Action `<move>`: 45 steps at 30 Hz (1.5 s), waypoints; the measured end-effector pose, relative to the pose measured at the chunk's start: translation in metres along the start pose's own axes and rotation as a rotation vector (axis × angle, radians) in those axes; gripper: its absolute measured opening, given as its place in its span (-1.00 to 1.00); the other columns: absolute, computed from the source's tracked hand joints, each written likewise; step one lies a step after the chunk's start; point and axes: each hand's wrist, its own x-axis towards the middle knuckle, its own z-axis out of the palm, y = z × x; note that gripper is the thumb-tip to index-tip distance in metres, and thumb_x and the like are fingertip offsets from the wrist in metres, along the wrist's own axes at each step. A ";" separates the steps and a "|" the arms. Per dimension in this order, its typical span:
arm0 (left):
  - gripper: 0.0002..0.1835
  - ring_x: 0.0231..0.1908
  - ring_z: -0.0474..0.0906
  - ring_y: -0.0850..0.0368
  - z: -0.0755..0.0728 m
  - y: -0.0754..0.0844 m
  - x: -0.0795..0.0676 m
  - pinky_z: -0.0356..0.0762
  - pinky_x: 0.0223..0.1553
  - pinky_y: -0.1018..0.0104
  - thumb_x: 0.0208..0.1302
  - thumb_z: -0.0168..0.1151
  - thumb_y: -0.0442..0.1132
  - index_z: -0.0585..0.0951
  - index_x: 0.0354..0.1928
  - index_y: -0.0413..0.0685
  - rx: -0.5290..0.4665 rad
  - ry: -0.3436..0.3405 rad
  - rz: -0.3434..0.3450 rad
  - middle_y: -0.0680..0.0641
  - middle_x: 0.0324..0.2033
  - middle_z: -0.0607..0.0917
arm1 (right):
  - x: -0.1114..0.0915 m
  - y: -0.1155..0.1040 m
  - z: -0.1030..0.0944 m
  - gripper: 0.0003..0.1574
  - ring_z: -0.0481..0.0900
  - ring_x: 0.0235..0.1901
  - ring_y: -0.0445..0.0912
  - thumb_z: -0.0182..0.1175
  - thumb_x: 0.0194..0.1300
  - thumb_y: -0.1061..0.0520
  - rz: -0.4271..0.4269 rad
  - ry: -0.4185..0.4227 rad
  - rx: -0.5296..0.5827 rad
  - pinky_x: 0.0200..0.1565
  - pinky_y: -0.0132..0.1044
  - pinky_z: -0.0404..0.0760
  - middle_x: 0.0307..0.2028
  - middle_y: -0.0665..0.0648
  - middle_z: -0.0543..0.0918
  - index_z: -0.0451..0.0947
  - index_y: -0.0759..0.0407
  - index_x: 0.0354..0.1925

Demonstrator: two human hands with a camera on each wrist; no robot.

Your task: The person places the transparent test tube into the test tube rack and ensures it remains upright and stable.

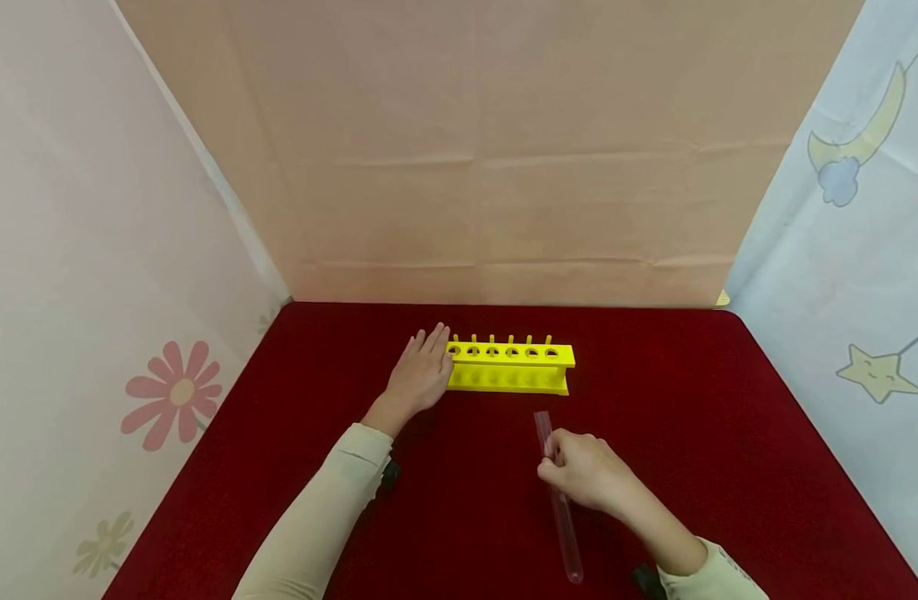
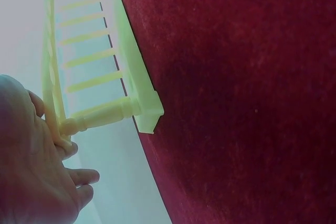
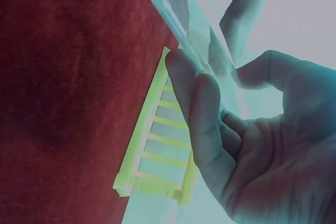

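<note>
A yellow test tube rack [image 1: 510, 356] stands toward the back of the table, its row of round holes and short pegs in view and no tube in it. My left hand [image 1: 421, 371] rests at the rack's left end, fingers straight and pointing away. In the left wrist view that hand [image 2: 37, 166] touches the end of the rack's top plate [image 2: 50, 82]. My right hand [image 1: 590, 468] pinches a clear test tube [image 1: 564, 533] between thumb and fingers, in front of the rack. The tube slants, its rounded end toward me. Fingers [image 3: 207, 114] lie along it in the right wrist view.
A dark red cloth [image 1: 459, 517] covers the table. A plain tan sheet [image 1: 474, 167] hangs behind it. Patterned curtains close in the left side [image 1: 77, 250] and the right side [image 1: 864, 275].
</note>
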 end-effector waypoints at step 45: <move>-0.36 0.57 -0.03 -0.16 0.005 0.001 0.001 -0.18 0.57 0.04 0.63 -0.40 0.01 -0.02 0.63 -0.05 -0.054 0.027 -0.022 -0.05 0.60 0.02 | 0.001 -0.010 -0.016 -0.88 0.44 -0.56 -0.24 0.19 0.31 0.19 -0.154 0.138 0.050 -0.52 -0.38 0.44 -0.47 -0.14 0.63 0.57 0.08 -0.16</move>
